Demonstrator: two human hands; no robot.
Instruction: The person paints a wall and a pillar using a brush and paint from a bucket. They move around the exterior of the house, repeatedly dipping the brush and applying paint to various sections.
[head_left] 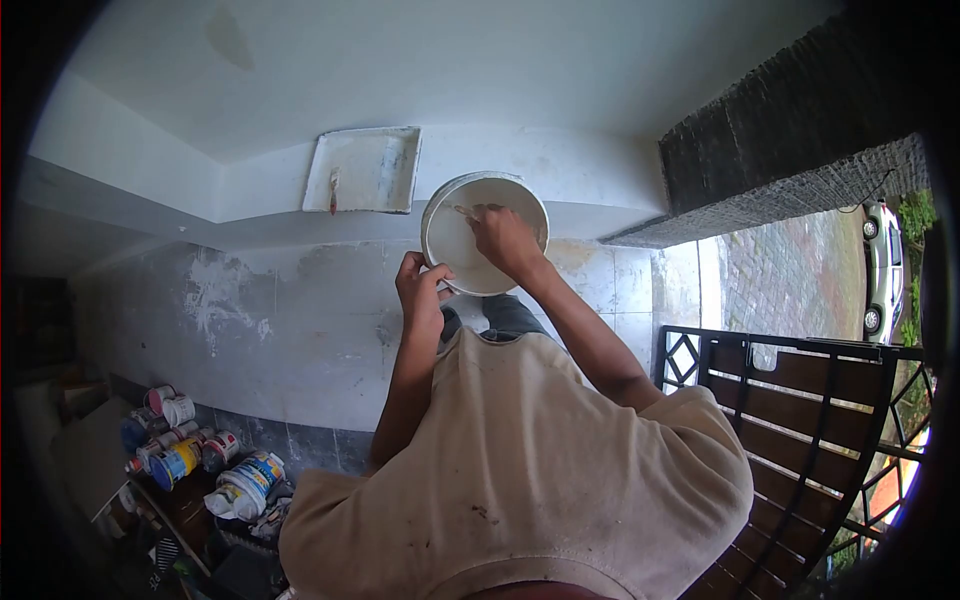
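Observation:
A round white bucket (428, 228) stands in front of my body, its inside coated with pale paint. My left hand (421, 284) grips the near left part of its rim, thumb over the edge. Inside the opening, my right hand (503, 238) is closed around a thin pale stick-like tool (463, 212); its tip points left, and I cannot tell its exact kind. Up and to the left, a paint-smeared white tray (411, 170) rests on a white ledge, holding a small paintbrush (334, 190) with a reddish-brown end.
The white wall (440, 70) rises beyond the ledge (590, 160). Paint stains mark the grey tiled floor (320, 310). Several paint cans (176, 460) and tubs stand at lower left. A slatted gate (780, 400) is on the right, with a parked car (882, 270) outside.

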